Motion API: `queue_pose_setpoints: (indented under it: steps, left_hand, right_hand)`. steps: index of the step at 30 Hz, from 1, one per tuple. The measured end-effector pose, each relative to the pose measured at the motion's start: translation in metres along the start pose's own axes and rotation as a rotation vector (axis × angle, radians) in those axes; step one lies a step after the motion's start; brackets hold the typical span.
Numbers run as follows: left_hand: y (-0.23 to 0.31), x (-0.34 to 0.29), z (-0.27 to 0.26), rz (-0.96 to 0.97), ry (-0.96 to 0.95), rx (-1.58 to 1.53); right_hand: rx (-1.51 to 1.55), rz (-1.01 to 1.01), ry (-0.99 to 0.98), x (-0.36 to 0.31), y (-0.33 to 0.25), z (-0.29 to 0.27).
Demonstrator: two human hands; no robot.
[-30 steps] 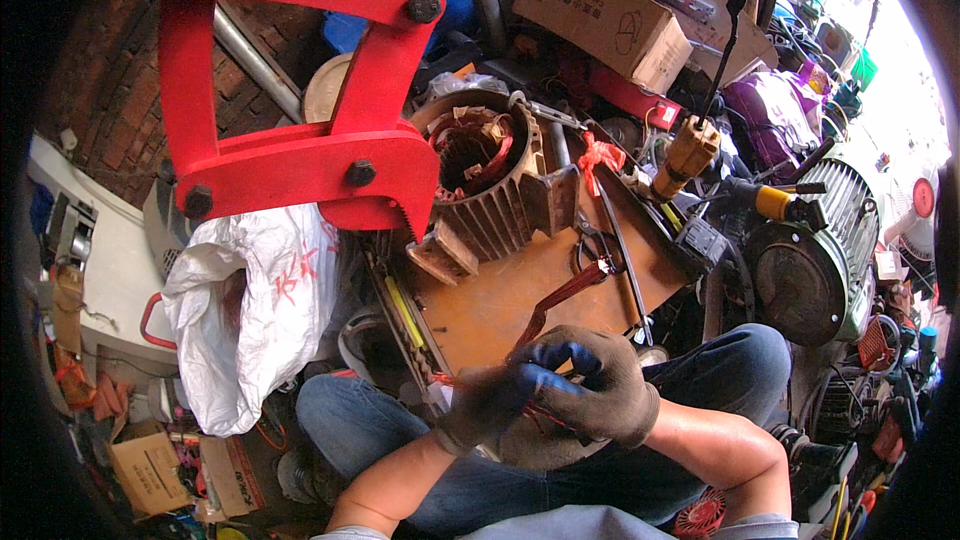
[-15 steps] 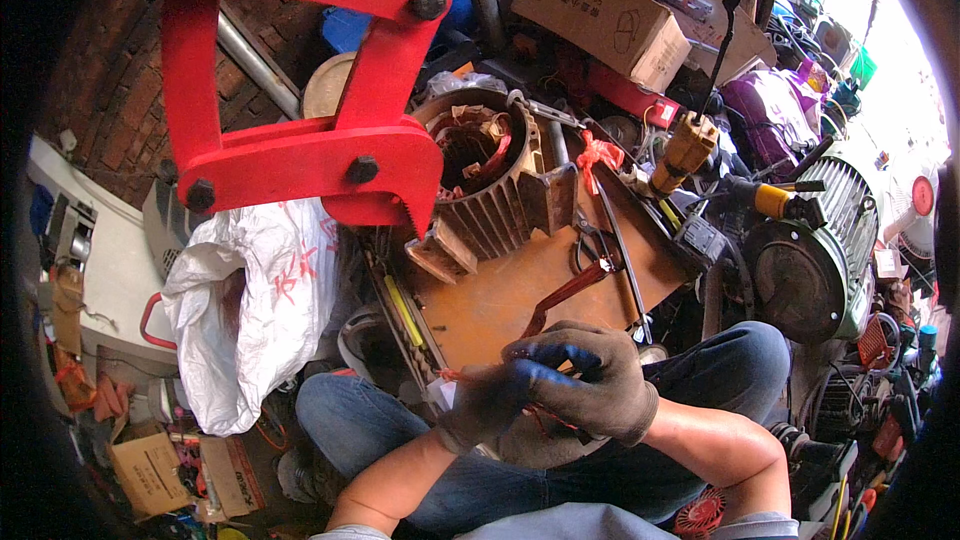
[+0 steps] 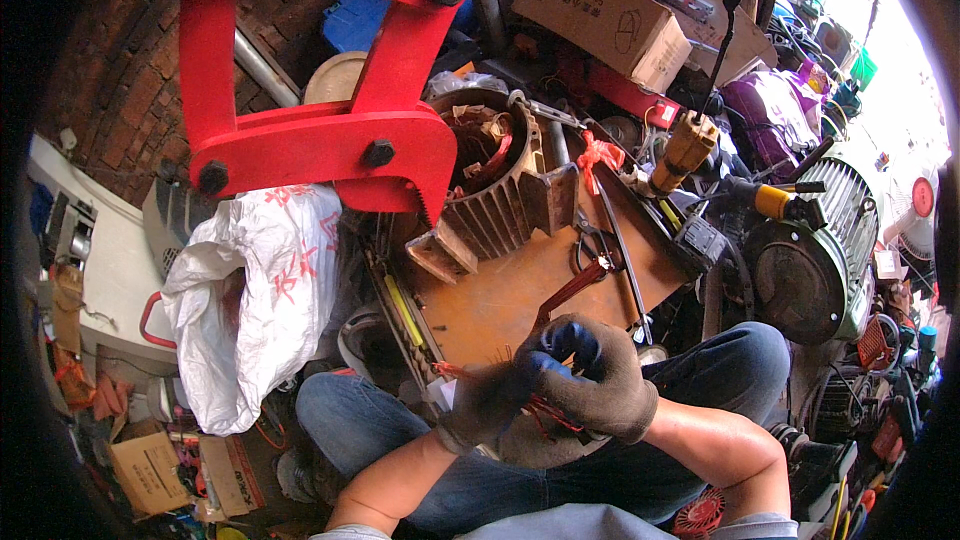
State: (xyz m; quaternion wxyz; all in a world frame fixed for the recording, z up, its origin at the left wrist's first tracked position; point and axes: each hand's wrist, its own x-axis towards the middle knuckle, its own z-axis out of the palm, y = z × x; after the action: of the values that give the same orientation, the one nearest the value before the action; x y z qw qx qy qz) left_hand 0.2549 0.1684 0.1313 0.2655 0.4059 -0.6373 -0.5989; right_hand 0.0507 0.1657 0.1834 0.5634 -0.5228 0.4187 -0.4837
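Note:
My gloved left hand (image 3: pixel 483 406), blurred, and my gloved right hand (image 3: pixel 610 385) meet over my lap with fingers pinched together. Between them is a bundle of thin red wires (image 3: pixel 548 414), partly hidden by the gloves. Beyond my right fingers a dark red strip (image 3: pixel 572 290) slants up across a brown board (image 3: pixel 475 310); whether it joins what I hold, I cannot tell. Pliers (image 3: pixel 590 240) lie on the board. At its far side rests a finned motor housing (image 3: pixel 500 225), with copper windings (image 3: pixel 492 145) inside.
A large red steel clamp (image 3: pixel 325 170) hangs at the upper left, partly in front of the housing. Left stands a white woven sack (image 3: pixel 255 310). To the right are a yellow-brown power tool (image 3: pixel 685 153) and a green motor (image 3: pixel 800 280). A cardboard box (image 3: pixel 600 20) lies far back.
The red clamp has swung a little to the right. My right fingers have shifted slightly, and the dark red strip has moved a little. Both hands stay together in the same place.

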Motion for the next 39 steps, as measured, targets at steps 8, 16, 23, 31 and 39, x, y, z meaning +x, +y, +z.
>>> queue_pose_setpoints:
  steps: [8,16,23,31,39]
  left_hand:
    - [-0.019,0.003,-0.001,0.014,-0.045,-0.209]
    - [-0.017,0.002,0.0,0.041,0.069,-0.056]
    - [-0.01,0.003,-0.004,0.325,0.215,0.333]
    - [0.009,0.007,-0.026,0.179,0.084,0.174]
    - [0.006,0.005,-0.041,0.122,-0.107,-0.353]
  right_hand:
    - [0.021,-0.048,-0.085,0.005,-0.005,-0.004]
    - [0.063,0.157,-0.069,0.006,-0.006,-0.005]
    - [0.153,0.197,0.03,0.007,0.004,-0.007]
    - [-0.541,-0.38,-0.141,0.021,-0.03,-0.026]
    - [-1.345,-0.951,-0.447,0.049,-0.038,-0.027]
